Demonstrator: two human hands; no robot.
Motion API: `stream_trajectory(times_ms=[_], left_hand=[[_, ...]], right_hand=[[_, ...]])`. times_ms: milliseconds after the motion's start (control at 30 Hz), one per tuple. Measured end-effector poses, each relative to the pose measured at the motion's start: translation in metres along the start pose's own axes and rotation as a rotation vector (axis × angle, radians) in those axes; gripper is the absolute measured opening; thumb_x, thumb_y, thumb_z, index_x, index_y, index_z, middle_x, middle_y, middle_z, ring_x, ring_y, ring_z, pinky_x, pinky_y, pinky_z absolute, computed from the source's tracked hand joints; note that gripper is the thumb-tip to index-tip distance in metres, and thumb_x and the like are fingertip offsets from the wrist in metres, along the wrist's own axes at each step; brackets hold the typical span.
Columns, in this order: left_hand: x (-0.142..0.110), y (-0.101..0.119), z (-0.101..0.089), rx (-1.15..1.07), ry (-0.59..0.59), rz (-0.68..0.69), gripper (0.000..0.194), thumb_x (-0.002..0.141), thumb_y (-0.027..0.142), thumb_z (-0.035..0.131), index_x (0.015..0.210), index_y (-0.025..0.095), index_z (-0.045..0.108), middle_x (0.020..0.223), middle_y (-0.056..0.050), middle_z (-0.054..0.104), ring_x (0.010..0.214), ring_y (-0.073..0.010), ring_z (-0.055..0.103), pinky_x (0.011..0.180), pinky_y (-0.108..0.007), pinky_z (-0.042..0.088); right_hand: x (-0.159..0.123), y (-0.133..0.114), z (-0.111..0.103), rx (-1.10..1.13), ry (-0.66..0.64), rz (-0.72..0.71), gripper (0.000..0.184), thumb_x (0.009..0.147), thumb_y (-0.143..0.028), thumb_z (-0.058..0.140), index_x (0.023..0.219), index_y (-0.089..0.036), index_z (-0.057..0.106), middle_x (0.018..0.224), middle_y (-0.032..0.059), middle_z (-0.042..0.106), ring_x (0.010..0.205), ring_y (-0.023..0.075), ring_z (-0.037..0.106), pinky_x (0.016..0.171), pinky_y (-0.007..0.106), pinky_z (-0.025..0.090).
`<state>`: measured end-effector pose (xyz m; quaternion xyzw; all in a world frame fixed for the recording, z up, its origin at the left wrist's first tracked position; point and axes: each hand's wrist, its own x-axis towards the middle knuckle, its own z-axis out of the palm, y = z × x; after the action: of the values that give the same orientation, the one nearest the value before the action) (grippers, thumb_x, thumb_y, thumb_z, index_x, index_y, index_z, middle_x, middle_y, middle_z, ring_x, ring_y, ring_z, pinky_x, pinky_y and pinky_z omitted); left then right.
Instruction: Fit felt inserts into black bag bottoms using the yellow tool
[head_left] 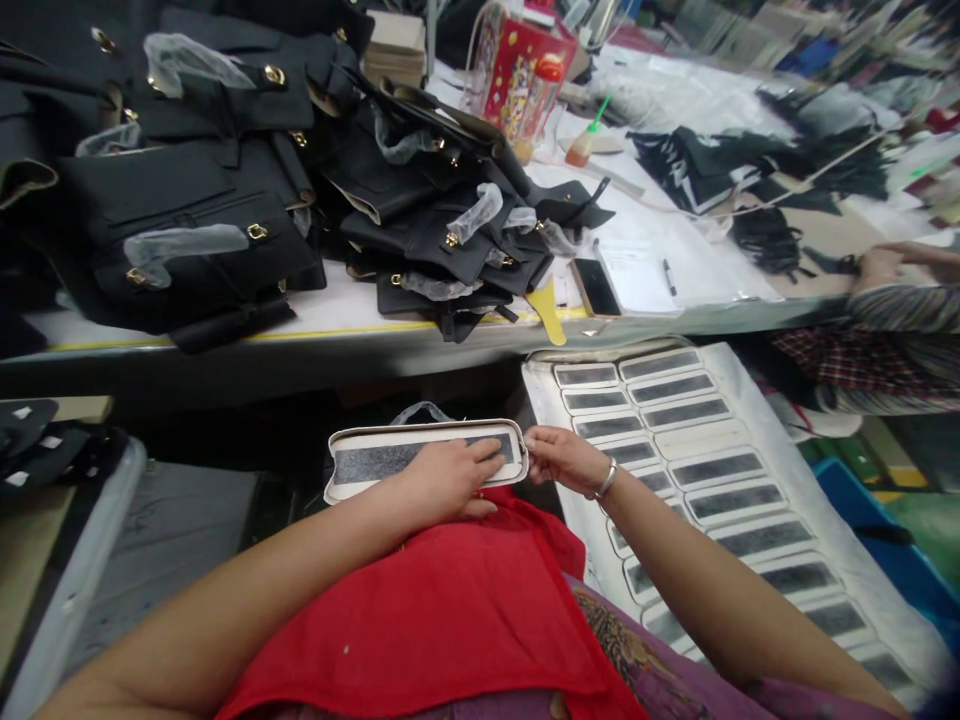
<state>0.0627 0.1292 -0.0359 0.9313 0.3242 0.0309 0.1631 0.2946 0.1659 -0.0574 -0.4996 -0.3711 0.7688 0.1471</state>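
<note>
A long cream panel [360,461] with rounded right corners and a dark strip along its middle is held level above my lap. It looks like a bag part. My left hand [450,478] rests across it, fingers over its top and thumb at the near edge. At its right end, the fingertips of my right hand [559,459] are pinched together on the rim; a silver bangle circles that wrist. Whether anything small is between those fingertips is hidden. To the right, a pale board [739,375] carries rows of similar panels [716,467].
Black bags [202,215] with gold hardware are heaped on the white worktable [330,305]. Further right are a phone [596,287], a notebook [637,275], a pen [669,277] and a green-tipped bottle [581,148]. A co-worker's hand [881,265] is at the far right.
</note>
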Motion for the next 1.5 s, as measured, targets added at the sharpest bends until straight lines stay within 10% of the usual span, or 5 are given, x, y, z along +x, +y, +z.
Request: stream_trajectory(times_ms=[533,700,900,1100,1500], left_hand=[[0.002,0.001,-0.002,-0.04,-0.054,-0.047,0.063,0.079,0.057,0.051,0.127,0.017,0.046,0.134,-0.013,0.043,0.088,-0.0244,0.058,0.07,-0.034,0.048],[-0.03,0.01,-0.021,-0.234,0.134,-0.131,0.065,0.082,0.054,0.049,0.136,0.021,0.034,0.142,-0.012,0.034,0.111,-0.0258,0.05,0.084,-0.034,0.046],[-0.129,-0.016,-0.013,-0.691,0.708,-0.919,0.03,0.084,0.046,0.048,0.079,0.016,0.053,0.075,-0.003,0.058,0.069,-0.013,0.056,0.06,-0.024,0.045],[-0.166,-0.071,0.018,-1.487,0.334,-1.032,0.043,0.066,0.051,0.067,0.07,0.015,0.044,0.057,0.003,0.051,0.048,-0.0059,0.048,0.044,-0.015,0.036],[-0.138,-0.105,-0.018,-1.441,-0.194,-0.986,0.041,0.062,0.048,0.072,0.074,0.014,0.053,0.062,0.001,0.056,0.055,-0.0095,0.054,0.052,-0.021,0.046]], right_hand=[[0.003,-0.038,0.022,-0.544,0.109,0.135,0.042,0.065,-0.05,0.07,0.066,-0.015,0.047,0.055,-0.0011,0.056,0.046,0.0104,0.057,0.042,0.019,0.046],[0.005,-0.052,0.026,-0.69,0.059,0.257,0.035,0.074,-0.044,0.063,0.06,-0.015,0.049,0.055,0.0028,0.056,0.044,0.0108,0.054,0.041,0.019,0.04],[0.004,-0.053,0.016,-0.463,-0.076,0.419,0.041,0.085,-0.042,0.048,0.058,-0.013,0.057,0.053,0.0059,0.056,0.04,0.0071,0.051,0.039,0.017,0.026],[0.006,-0.045,0.009,-0.357,-0.063,0.389,0.037,0.082,-0.042,0.055,0.058,-0.014,0.057,0.055,0.0058,0.056,0.042,0.0059,0.05,0.043,0.018,0.032],[0.024,-0.054,0.011,-0.636,-0.004,0.508,0.045,0.055,-0.062,0.069,0.052,-0.019,0.054,0.052,0.0095,0.056,0.042,0.0122,0.054,0.04,0.022,0.042]])
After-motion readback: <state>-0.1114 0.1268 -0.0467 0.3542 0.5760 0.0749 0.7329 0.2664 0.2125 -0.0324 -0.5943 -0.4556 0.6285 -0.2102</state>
